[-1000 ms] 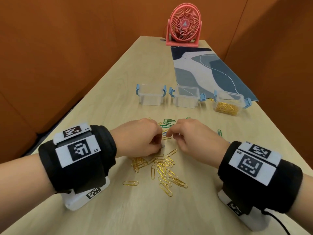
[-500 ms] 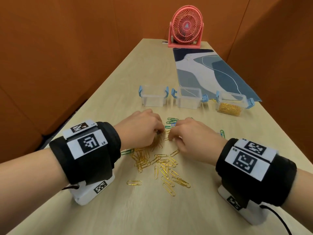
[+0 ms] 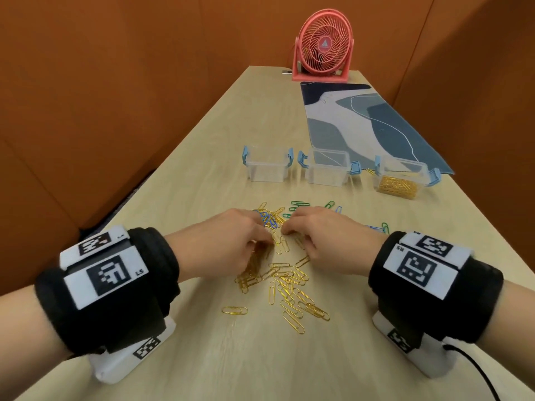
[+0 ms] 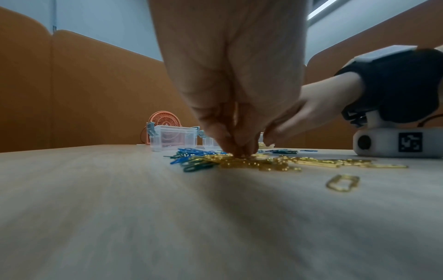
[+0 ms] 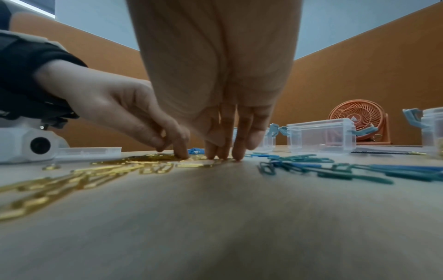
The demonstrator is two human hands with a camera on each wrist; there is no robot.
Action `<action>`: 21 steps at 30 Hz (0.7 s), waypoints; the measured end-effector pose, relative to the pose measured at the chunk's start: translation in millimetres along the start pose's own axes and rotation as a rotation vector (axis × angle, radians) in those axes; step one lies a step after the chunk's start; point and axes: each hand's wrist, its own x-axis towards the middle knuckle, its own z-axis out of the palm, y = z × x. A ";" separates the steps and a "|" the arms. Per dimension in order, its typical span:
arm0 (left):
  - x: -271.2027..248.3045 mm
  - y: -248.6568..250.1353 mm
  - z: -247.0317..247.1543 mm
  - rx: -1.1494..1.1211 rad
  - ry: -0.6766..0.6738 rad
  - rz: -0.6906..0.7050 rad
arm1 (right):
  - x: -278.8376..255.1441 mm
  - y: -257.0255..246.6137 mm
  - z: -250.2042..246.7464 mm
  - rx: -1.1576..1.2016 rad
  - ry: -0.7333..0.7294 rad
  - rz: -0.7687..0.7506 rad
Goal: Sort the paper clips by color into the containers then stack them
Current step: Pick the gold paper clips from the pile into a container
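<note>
Gold paper clips (image 3: 285, 285) lie in a loose pile on the table, with blue clips (image 3: 267, 219) and green clips (image 3: 299, 204) just beyond. My left hand (image 3: 260, 241) is at the pile's far left; in the left wrist view the left hand (image 4: 239, 151) pinches gold clips (image 4: 251, 162) with its fingertips bunched. My right hand (image 3: 289, 231) faces it; in the right wrist view the right hand (image 5: 223, 156) stands with straight fingers, tips touching gold clips (image 5: 191, 163). Behind stand three clear containers: the left one (image 3: 266, 169), the middle one (image 3: 327, 172), and the right one (image 3: 401, 180), which holds gold clips.
A pink desk fan (image 3: 322, 47) stands at the table's far end, with a blue patterned mat (image 3: 364, 125) in front of it reaching to the containers. Orange partition walls close in both sides. A single gold clip (image 3: 234, 310) lies nearest me. Blue and green clips (image 5: 335, 168) spread to the right.
Both hands have drawn a little toward me over the pile. The blue clips now show beyond the left hand's fingers.
</note>
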 end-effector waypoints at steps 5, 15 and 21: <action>-9.5 -3.7 -5.3 -0.082 0.150 -0.102 | -19.5 -4.8 -1.9 0.061 -0.005 0.011; -10.3 -8.0 -3.2 -0.012 0.028 -0.195 | -40.3 -2.0 4.5 0.041 0.001 0.021; -17.3 -10.2 -7.2 -0.009 0.251 -0.186 | -43.2 -4.8 3.1 0.097 0.022 -0.008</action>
